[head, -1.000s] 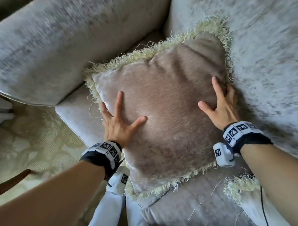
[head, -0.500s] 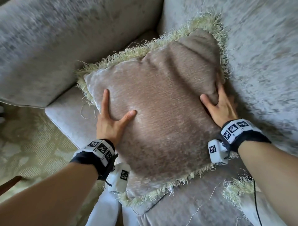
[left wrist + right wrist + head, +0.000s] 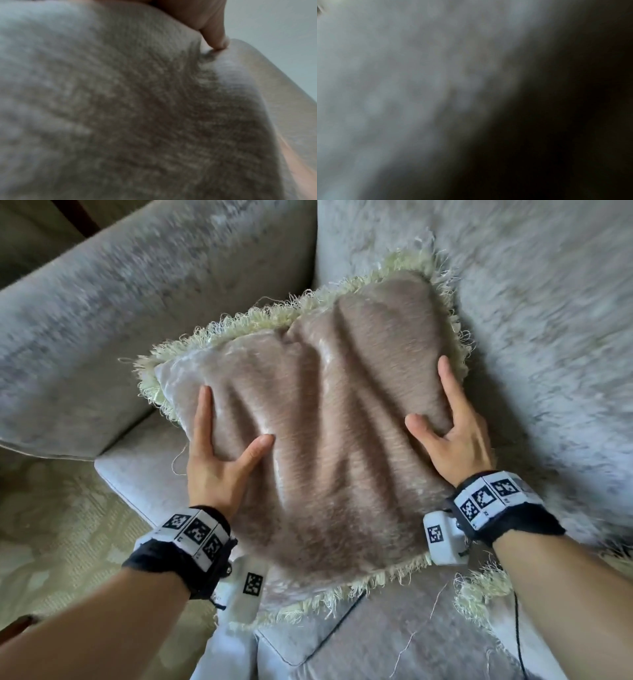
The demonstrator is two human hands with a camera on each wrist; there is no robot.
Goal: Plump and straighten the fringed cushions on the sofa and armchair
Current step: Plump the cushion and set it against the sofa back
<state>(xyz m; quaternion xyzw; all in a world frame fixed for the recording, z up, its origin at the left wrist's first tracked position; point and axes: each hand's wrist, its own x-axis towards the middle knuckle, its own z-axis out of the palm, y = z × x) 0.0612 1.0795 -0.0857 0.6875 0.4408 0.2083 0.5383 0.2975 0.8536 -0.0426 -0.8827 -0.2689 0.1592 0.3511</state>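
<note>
A taupe velvet cushion [image 3: 325, 422] with a pale green fringe leans in the corner of the grey sofa, its face creased into long folds. My left hand [image 3: 219, 453] grips its left side, forefinger along the edge, thumb dug into the front, other fingers hidden behind. My right hand [image 3: 452, 433] grips the right side the same way. In the left wrist view my thumb tip [image 3: 216, 40] dents the cushion's [image 3: 137, 108] fabric. The right wrist view is blurred grey and dark.
The sofa's armrest [image 3: 137, 320] rises on the left and its back [image 3: 531, 302] on the right. The fringe of a second cushion [image 3: 479, 594] shows at lower right on the seat. A patterned pale carpet [image 3: 51, 542] lies to the left.
Both hands have gone from lying flat on the cushion's front to gripping its two sides and squeezing inwards. The smooth face is now buckled into deep folds.
</note>
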